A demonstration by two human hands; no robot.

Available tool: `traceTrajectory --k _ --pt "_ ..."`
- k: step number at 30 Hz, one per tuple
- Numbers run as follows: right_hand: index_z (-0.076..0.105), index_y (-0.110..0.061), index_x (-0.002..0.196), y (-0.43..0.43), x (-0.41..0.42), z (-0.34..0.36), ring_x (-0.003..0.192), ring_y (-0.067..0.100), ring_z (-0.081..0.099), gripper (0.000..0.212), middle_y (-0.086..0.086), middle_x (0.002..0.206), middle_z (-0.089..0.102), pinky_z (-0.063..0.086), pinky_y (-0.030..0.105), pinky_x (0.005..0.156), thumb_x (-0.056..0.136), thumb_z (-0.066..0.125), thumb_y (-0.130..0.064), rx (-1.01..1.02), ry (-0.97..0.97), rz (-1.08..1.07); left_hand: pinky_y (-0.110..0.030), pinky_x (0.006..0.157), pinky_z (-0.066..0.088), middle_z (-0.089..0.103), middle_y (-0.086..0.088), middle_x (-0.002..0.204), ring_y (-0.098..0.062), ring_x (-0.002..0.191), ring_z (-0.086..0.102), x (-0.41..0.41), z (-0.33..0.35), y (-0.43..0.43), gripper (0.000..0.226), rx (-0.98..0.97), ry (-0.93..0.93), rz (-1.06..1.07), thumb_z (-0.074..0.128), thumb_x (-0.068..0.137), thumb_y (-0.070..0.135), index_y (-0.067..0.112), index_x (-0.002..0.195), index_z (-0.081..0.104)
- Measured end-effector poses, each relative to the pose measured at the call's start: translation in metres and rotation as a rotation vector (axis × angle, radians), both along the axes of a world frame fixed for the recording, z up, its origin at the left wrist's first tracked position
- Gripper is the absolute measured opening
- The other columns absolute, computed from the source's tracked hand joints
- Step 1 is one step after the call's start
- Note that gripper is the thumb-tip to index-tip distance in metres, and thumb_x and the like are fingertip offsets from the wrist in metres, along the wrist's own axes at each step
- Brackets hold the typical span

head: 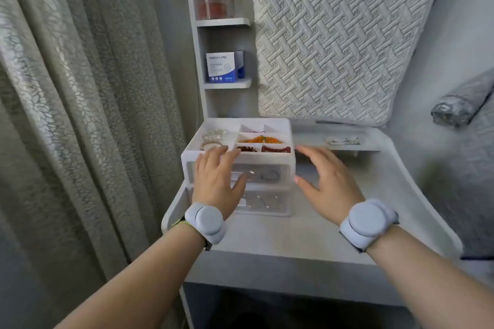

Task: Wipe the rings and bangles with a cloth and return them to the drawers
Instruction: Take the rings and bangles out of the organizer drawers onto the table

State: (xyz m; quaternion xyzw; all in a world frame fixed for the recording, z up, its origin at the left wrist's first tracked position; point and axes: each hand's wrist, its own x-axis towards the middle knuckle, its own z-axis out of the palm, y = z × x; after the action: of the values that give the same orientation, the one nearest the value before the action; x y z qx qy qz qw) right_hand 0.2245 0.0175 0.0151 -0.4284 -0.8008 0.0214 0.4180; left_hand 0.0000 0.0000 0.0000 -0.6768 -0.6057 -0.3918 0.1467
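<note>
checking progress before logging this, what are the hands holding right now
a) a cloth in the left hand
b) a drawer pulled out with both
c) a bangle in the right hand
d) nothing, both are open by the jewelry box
d: the left hand and right hand are spread open and empty either side of the jewelry box, whose two drawers look closed.

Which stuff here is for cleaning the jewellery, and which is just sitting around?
For the job:
jewellery box
its drawers
bangles in the top tray
left hand
right hand

Just lying about:
pink bottle
blue and white carton
curtain
quilted mattress
</note>
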Motion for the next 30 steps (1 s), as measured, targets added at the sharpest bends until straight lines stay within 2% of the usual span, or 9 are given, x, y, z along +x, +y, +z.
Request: traceTrajectory --k 3,5,8,14,20,26,30 --pt "0.054 -0.014 0.127 0.001 -0.013 -0.010 0.112 0.033 0.053 0.053 0.009 0.126 0.053 0.047 0.042 0.093 0.076 0.058 -0.031 0.048 -0.022 -0.027 -0.055 0.103 0.035 0.047 -0.016 0.133 -0.038 0.124 0.042 -0.002 -0.010 0.001 0.046 0.025 0.044 0.025 0.070 0.078 0.022 0.015 0.122 0.055" --pt "0.056 -0.010 0.125 0.003 -0.022 -0.019 0.114 0.036 0.051 0.051 0.014 0.129 0.052 0.043 0.040 0.095 0.076 0.064 -0.025 0.084 -0.045 -0.045 -0.051 0.101 0.039 0.045 -0.018 0.133 -0.039 0.121 0.043 -0.004 -0.017 0.001 0.046 0.034 0.061 0.037 0.071 0.078 0.019 0.014 0.121 0.056" --pt "0.056 -0.009 0.125 0.004 -0.030 -0.028 0.120 0.037 0.048 0.055 0.018 0.134 0.049 0.041 0.043 0.098 0.074 0.075 -0.017 0.146 -0.086 -0.059 -0.047 0.091 0.044 0.051 -0.019 0.123 -0.039 0.109 0.049 -0.006 -0.027 0.002 0.045 0.063 0.102 0.051 0.074 0.073 0.014 0.012 0.116 0.061" --pt "0.051 -0.006 0.130 0.008 -0.037 -0.030 0.126 0.039 0.044 0.063 0.017 0.137 0.047 0.039 0.047 0.101 0.073 0.074 -0.018 0.162 -0.166 -0.082 -0.046 0.085 0.050 0.059 -0.014 0.107 -0.037 0.099 0.055 -0.005 -0.036 0.011 0.043 0.050 0.122 0.011 0.074 0.071 0.008 0.010 0.113 0.060" --pt "0.049 -0.005 0.130 0.007 -0.041 -0.025 0.126 0.039 0.044 0.064 0.017 0.135 0.048 0.039 0.046 0.101 0.074 0.072 -0.024 0.145 -0.215 -0.129 -0.043 0.079 0.048 0.056 -0.009 0.096 -0.033 0.088 0.054 -0.001 -0.029 0.015 0.033 0.031 0.084 0.027 0.075 0.070 0.014 0.013 0.100 0.060" --pt "0.048 -0.009 0.130 0.005 -0.044 -0.022 0.125 0.042 0.045 0.069 0.019 0.135 0.047 0.039 0.053 0.102 0.071 0.074 -0.033 0.125 -0.257 -0.160 -0.041 0.078 0.043 0.055 -0.004 0.090 -0.029 0.084 0.054 -0.001 -0.030 0.009 0.034 0.044 0.111 0.083 0.078 0.068 0.022 0.018 0.094 0.058" --pt "0.051 -0.010 0.127 0.004 -0.045 -0.020 0.123 0.044 0.045 0.065 0.020 0.136 0.046 0.038 0.055 0.102 0.071 0.075 -0.030 0.094 -0.262 -0.155 -0.033 0.083 0.028 0.056 -0.002 0.086 -0.027 0.080 0.055 -0.001 -0.032 0.000 0.027 0.107 0.121 0.132 0.077 0.070 0.021 0.019 0.091 0.060"
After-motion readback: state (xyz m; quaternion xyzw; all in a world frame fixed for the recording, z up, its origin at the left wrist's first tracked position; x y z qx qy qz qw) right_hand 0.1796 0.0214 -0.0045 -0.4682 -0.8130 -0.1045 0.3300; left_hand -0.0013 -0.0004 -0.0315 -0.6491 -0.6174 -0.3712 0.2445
